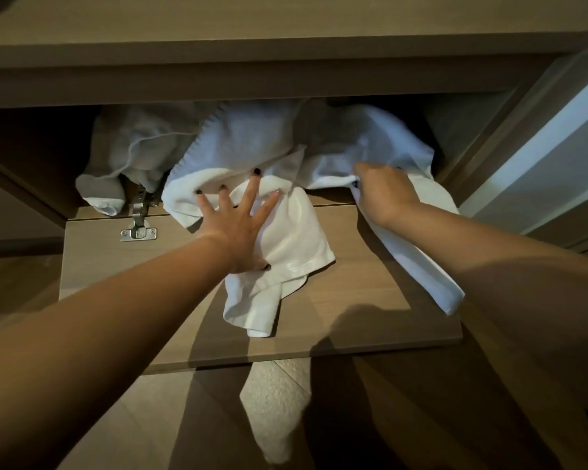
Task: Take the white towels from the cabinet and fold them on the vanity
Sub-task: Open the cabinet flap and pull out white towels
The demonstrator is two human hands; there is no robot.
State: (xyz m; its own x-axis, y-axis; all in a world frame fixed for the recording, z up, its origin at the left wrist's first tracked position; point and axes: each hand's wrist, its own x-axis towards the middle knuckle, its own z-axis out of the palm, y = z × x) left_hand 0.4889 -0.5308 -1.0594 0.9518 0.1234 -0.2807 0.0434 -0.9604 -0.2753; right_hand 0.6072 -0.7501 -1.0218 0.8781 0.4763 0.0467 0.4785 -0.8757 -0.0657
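Observation:
Several crumpled white towels (pixel 245 144) fill the open cabinet compartment (pixel 34 144) and spill over its front edge. One towel (pixel 296 239) hangs down onto the lowered cabinet door (pixel 370 300). My left hand (pixel 238 222) lies on that towel with fingers spread flat. My right hand (pixel 384 195) grips another white towel (pixel 418 256) at the compartment's right, its fingers curled into the cloth; that towel's end drapes over the door's right side.
A metal hinge (pixel 138 225) joins the flap door to the cabinet at the left. A wooden panel (pixel 286 25) runs above the opening. A pale door frame (pixel 540 157) stands to the right. Tiled floor (pixel 275 418) shows below the door.

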